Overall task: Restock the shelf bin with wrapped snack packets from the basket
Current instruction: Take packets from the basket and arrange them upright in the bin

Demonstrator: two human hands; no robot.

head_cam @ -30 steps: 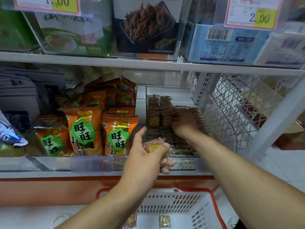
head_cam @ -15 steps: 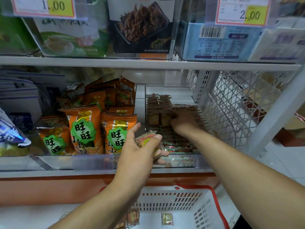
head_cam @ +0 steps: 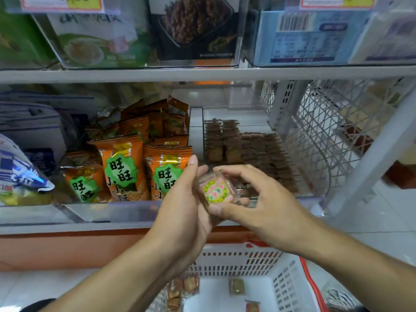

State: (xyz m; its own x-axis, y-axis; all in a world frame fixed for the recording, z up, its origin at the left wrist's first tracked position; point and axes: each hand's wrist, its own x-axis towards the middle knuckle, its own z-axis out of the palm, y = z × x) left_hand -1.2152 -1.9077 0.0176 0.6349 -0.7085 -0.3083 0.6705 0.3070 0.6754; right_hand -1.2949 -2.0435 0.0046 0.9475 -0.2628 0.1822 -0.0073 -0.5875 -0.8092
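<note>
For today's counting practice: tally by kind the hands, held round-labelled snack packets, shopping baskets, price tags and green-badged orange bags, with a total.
Hands: 2, left hand, right hand
Round-labelled snack packet, held: 1
Shopping basket: 1
Price tags: 2
Green-badged orange bags: 3
Total: 9

Clear-wrapped pink snack pkt point(head_cam: 215, 190) w/ yellow-green label, face-up in front of half-stocked bin point(head_cam: 265, 113).

Both bare forearms reach forward and meet at the middle. The left hand point(head_cam: 180, 212) cups upright, fingers straight; the right hand point(head_cam: 261, 203) curls thumb and fingertips in a pinching grip (knuckles up).
</note>
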